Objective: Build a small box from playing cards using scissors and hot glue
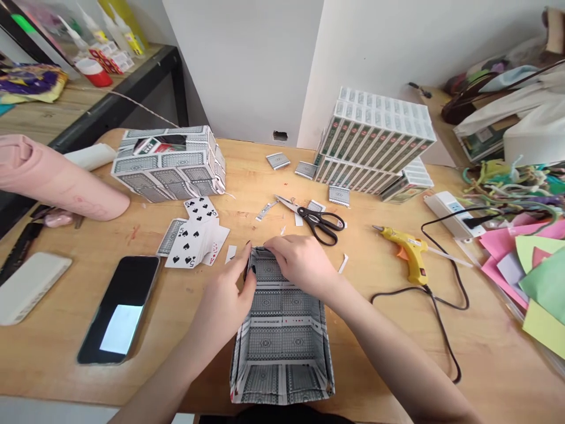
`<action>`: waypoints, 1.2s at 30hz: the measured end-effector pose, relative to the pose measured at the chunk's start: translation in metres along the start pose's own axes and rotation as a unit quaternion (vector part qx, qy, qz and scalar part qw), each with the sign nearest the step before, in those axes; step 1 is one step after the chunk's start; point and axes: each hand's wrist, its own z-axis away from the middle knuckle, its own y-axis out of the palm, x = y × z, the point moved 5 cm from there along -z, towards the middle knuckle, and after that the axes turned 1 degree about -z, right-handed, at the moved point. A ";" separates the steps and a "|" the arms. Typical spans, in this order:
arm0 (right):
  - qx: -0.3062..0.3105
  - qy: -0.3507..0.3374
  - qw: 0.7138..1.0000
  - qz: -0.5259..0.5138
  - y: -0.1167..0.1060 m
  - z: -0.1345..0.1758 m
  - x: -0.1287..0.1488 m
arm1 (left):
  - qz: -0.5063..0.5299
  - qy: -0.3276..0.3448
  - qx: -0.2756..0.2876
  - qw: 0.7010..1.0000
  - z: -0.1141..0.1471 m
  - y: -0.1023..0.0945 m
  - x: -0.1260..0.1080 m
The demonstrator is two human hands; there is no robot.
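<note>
In front of me on the table sits an open-topped box made of playing cards (pixel 282 341), its card backs facing inward. My left hand (pixel 232 285) pinches the far left corner of its wall between thumb and fingers. Closed over the far wall, my right hand (pixel 302 262) grips the rim near the same corner; its fingertips are partly hidden behind the wall. Just beyond the hands lie black-handled scissors (pixel 315 221) and paper scraps. Loose playing cards (pixel 188 244), the five of spades on top, are left of my left hand.
A finished-looking card box (pixel 170 165) stands at the back left, near a pink roll (pixel 62 179). Stacked card packs (pixel 375 141) rise at the back right. A yellow glue gun (pixel 408 250) with its cord lies right. A phone (pixel 119 312) lies left.
</note>
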 end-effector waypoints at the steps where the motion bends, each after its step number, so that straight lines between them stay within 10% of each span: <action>1: 0.003 -0.001 1.000 0.010 0.002 0.000 0.000 | -0.004 0.007 -0.005 1.000 -0.001 0.001 -0.001; 16: 0.047 -0.023 0.995 0.091 0.005 -0.001 0.007 | 0.049 0.000 -0.054 0.997 0.002 0.005 0.007; 24: 0.064 -0.055 0.992 0.094 0.007 -0.003 0.018 | -0.147 0.097 -0.054 0.983 -0.002 0.006 -0.011; 36: -0.016 0.190 0.967 -0.167 -0.033 0.022 -0.046 | -0.039 0.104 0.072 0.991 -0.053 0.000 -0.021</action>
